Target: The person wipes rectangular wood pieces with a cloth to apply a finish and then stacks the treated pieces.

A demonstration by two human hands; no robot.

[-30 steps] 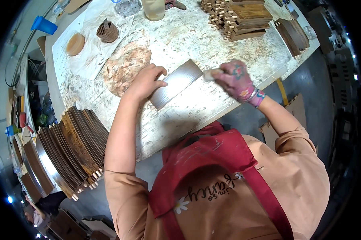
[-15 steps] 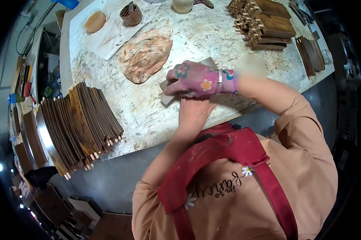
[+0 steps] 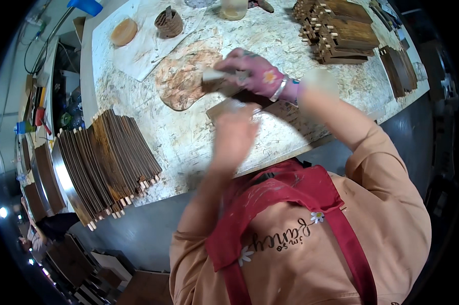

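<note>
My right hand [image 3: 255,75], in a pink flowered glove, is closed round a flat light-grey piece [image 3: 215,75] that juts out past its fingers. Motion blurs this piece, so its kind is unclear. Below the glove a brown wooden piece [image 3: 218,109] lies on the worktable, mostly covered by the hands. My bare left hand [image 3: 234,133] is at the near side of that wooden piece. Its fingers are smeared by motion, and whether they grip the wood cannot be made out. A crumpled, orange-stained cloth [image 3: 181,84] lies just beyond, left of the glove.
Dark wooden slats with pegs [image 3: 107,162] stand in a row at the left of the worktable [image 3: 173,168]. More pegged slats [image 3: 346,33] are piled far right, near smaller dark boards [image 3: 397,71]. A brown ridged cup [image 3: 168,24], a round tan block [image 3: 123,32] and a jar [image 3: 234,7] stand farther back.
My right hand has lifted away from my left, up and slightly back, with the grey piece. My left hand has come nearer and left, and the brown wooden piece now shows between them.
</note>
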